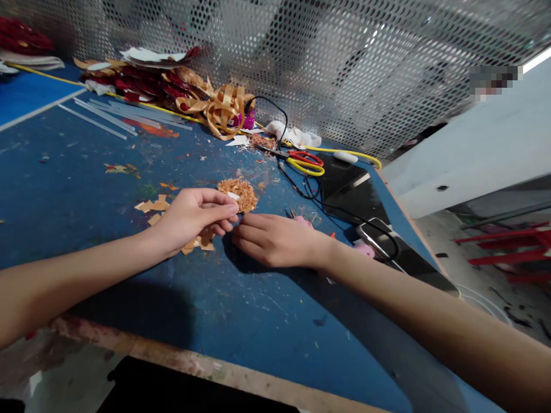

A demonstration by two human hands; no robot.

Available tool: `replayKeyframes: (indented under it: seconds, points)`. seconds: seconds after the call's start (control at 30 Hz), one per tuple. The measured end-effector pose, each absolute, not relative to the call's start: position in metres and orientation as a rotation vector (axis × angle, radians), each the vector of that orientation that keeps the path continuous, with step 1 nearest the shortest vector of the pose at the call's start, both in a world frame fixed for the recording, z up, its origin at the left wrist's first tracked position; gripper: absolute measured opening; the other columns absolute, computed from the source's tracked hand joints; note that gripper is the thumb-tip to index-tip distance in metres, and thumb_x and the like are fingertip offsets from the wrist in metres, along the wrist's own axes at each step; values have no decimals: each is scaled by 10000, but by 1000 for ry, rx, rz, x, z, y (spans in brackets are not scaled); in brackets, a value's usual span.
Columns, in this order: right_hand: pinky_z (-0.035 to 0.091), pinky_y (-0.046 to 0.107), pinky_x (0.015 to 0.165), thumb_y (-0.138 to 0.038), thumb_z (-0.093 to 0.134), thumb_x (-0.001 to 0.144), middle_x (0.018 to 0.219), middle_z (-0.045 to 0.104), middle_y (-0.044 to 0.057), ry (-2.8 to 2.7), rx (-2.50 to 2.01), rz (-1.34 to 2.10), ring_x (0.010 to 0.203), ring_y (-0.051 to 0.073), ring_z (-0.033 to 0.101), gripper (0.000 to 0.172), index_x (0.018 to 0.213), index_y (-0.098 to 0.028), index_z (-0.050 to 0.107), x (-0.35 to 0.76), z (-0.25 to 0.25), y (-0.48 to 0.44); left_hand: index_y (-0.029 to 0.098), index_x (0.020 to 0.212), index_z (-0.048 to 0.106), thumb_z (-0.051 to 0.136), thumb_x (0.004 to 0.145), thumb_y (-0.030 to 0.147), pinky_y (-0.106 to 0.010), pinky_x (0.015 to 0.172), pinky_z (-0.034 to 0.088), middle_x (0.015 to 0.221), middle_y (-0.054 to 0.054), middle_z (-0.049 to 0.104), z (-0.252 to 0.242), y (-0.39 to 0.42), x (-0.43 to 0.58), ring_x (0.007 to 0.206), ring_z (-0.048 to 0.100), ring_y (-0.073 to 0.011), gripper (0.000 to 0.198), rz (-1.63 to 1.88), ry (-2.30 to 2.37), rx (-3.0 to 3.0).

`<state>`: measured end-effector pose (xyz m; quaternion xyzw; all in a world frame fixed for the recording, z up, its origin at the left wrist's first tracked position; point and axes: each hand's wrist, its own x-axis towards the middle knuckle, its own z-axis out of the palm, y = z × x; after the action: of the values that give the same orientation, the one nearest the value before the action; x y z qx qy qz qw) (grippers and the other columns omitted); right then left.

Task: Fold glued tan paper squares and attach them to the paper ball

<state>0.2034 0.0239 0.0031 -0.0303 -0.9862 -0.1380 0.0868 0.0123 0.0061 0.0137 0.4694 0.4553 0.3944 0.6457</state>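
My left hand [196,221] is over the middle of the blue table, its thumb and fingers pinched together; what they hold, if anything, is too small to make out. Close beside it, my right hand [275,238] has its fingers curled together, their tips hidden from view. Just beyond the fingertips of both is a round, frilly orange-brown piece [246,198] with a small white patch [233,195] near its left side. Cut squares of gold ribbon [160,203] lie around and under my left hand.
Scissors with red and yellow handles [305,162] lie behind my right hand, near a black cable [301,190] and a dark flat panel [350,189]. Gold ribbon [226,109] is heaped by the perforated metal screen [327,74]. Clear glue sticks [107,117] lie far left.
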Motion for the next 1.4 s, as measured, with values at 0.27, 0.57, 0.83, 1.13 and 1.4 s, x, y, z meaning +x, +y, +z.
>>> replayKeyframes:
  seconds: [0.27,0.57,0.83,1.13,1.4]
  points:
    - [478,265,699,-165,358,966,776,618,67,-2870,-405,-157,730,143,527,261,852,-121,588,205,-4,17,118,773,653,690,759,158,-148,484,458,674,-13,689,15,7,11,491,567,-48,56,936,1054,1064]
    - [465,299,699,-154,375,970,825,650,88,-2759,-403,-182,773,168,540,256,910,-108,619,209,10,23,113,765,647,655,786,127,-147,476,446,620,3,673,15,6,11,468,558,-47,27,890,1045,1049]
    - [425,300,684,-122,377,966,794,653,65,-2850,-216,-391,741,169,511,288,880,-103,651,205,2,20,114,755,646,666,781,136,-155,484,453,633,0,672,14,5,11,486,565,-53,40,894,1020,1058]
    - [383,298,643,-133,422,944,717,616,69,-2751,-459,-375,692,165,497,239,815,-106,621,205,6,13,115,766,646,672,778,138,-138,475,456,628,1,681,12,6,11,481,576,-49,37,921,1001,1062]
    - [435,306,704,-142,396,959,831,668,76,-2833,-439,-166,779,185,549,249,947,-103,642,204,-1,-1,109,778,680,690,769,117,-135,526,501,658,-6,704,8,5,11,537,623,-56,15,923,1039,990]
